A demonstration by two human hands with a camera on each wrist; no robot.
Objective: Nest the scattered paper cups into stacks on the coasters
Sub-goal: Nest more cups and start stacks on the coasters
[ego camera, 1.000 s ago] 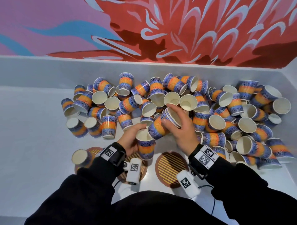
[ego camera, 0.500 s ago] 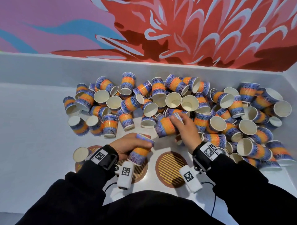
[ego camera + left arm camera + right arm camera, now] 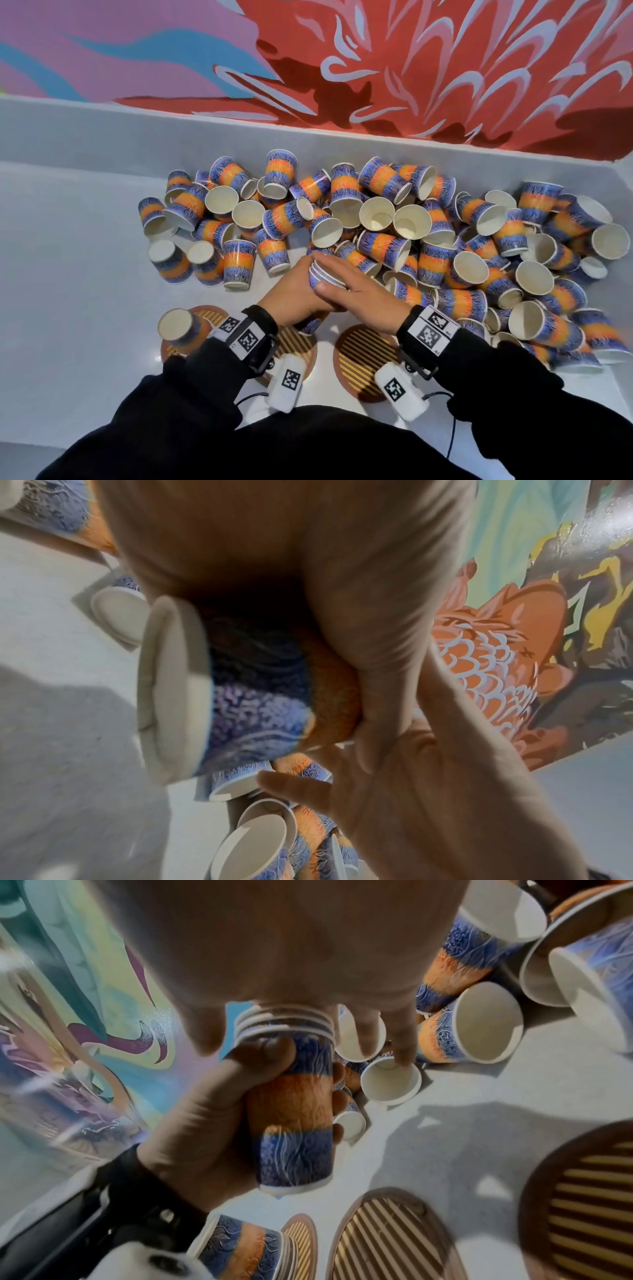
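My left hand [image 3: 291, 299] grips a nested stack of blue-and-orange paper cups [image 3: 322, 279], held tilted above the table just in front of the pile. In the right wrist view the stack [image 3: 291, 1110] shows several white rims at its top, with the left hand's fingers [image 3: 205, 1123] wrapped round its side. My right hand [image 3: 352, 291] lies flat over the stack's mouth, fingers straight, palm [image 3: 291, 947] on the rims. Three round striped coasters lie near me: left [image 3: 209, 313], middle [image 3: 301, 346], right [image 3: 359, 356]. A second stack [image 3: 181, 329] stands base up on the left coaster.
A big heap of loose cups [image 3: 445, 240] covers the back and right of the white table [image 3: 68, 274], some upright, some on their sides. A low white wall [image 3: 102, 137] runs behind the heap under a painted mural. Bare table lies to the left.
My right hand has come back from the heap and now lies flat on top of the stack. My left hand has lifted the stack forward, off the middle coaster area.
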